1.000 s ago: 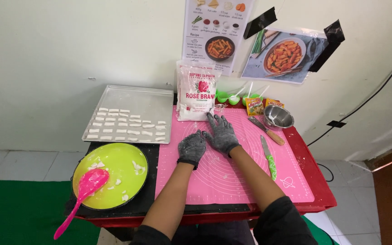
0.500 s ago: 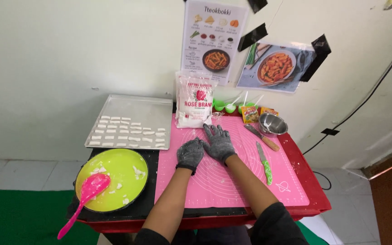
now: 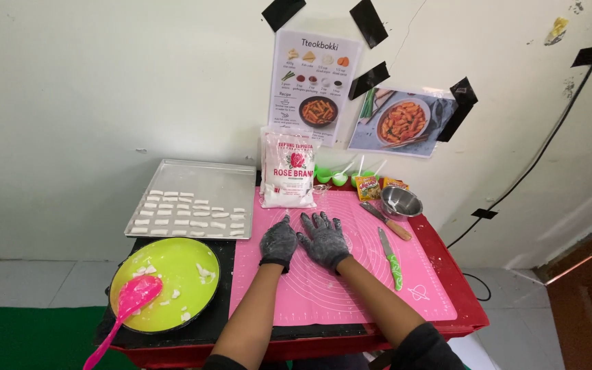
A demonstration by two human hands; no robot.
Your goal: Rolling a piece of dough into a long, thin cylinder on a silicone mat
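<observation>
I press both grey-gloved hands, left hand (image 3: 279, 241) and right hand (image 3: 324, 238), fingers spread flat, holding nothing, on the pink silicone mat (image 3: 351, 288); I should roll evenly, gently.

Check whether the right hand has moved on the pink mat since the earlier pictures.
Yes. The right hand has slid back toward the person, away from the flour bag, across the pink mat.

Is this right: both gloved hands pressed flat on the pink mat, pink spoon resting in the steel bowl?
Not quite. The head view shows the pink spoon resting in the lime-green pan, not the steel bowl. The rest holds: the left hand and right hand, both gloved, lie flat on the pink mat.
</observation>
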